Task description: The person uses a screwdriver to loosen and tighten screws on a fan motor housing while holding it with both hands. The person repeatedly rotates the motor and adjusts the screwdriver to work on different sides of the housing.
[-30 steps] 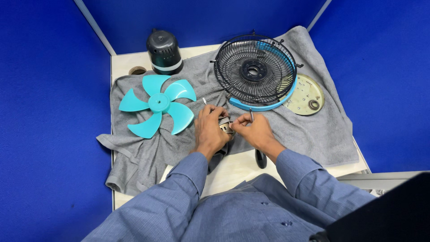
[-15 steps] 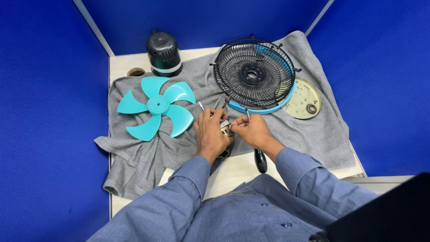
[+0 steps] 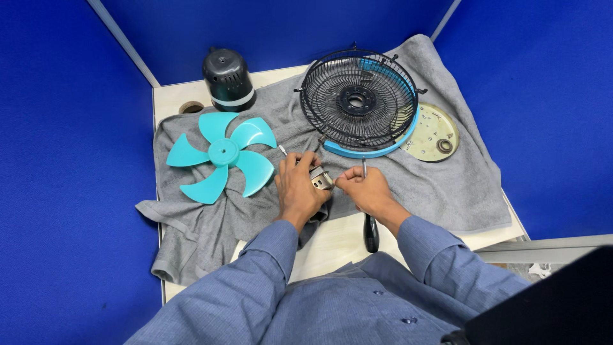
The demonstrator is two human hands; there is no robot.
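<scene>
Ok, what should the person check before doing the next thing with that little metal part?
1. Left hand grips the small metal part: ok.
2. Right hand touches the part: ok.
3. Screwdriver close by: ok, under the right hand.
4. Fan blade lying flat on the grey towel: ok.
5. Fan grille clear of the hands: ok.
6. Loose screws accounted for: cannot tell.

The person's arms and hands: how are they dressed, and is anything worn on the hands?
Both arms wear long sleeves of a grey-blue buttoned shirt, with cuffs at the wrists. The left hand and right hand are bare: no gloves. No ring or watch is visible.
</scene>
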